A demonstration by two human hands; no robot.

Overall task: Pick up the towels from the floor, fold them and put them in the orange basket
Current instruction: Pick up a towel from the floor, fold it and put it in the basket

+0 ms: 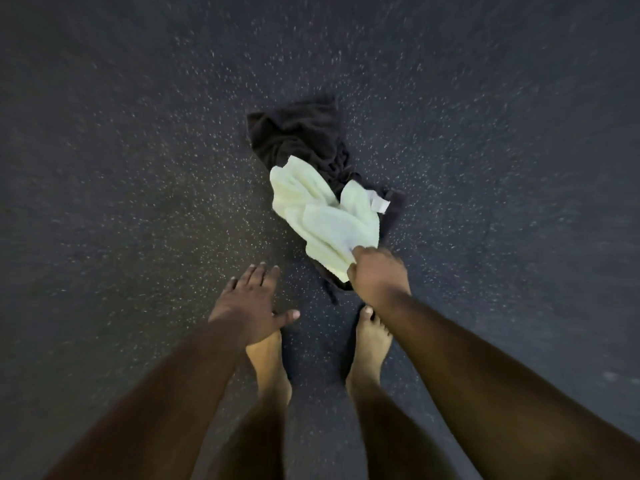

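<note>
1. Your two bare feet (369,344) stand on the dark speckled floor (138,168), nearest to you; your left foot lies partly under your left hand, your right foot just below your right wrist.
2. Your left hand (251,306) hangs above the floor with fingers straight and spread, thumb out to the side, holding nothing. It is apart from both towels, which lie ahead of it and to its right.
3. Your right hand (375,273) has its fingers curled round the near corner of the pale cream towel (322,216), pinching the cloth at the fingertips.
4. The pale cream towel is crumpled and stretches away from your right hand, up and to its left. A small white tag (380,203) shows at its far right edge.
5. The dark brown towel (298,133) lies bunched under and beyond the cream one, farthest from your right hand; a strip of it also shows just beside that hand's knuckles.
</note>
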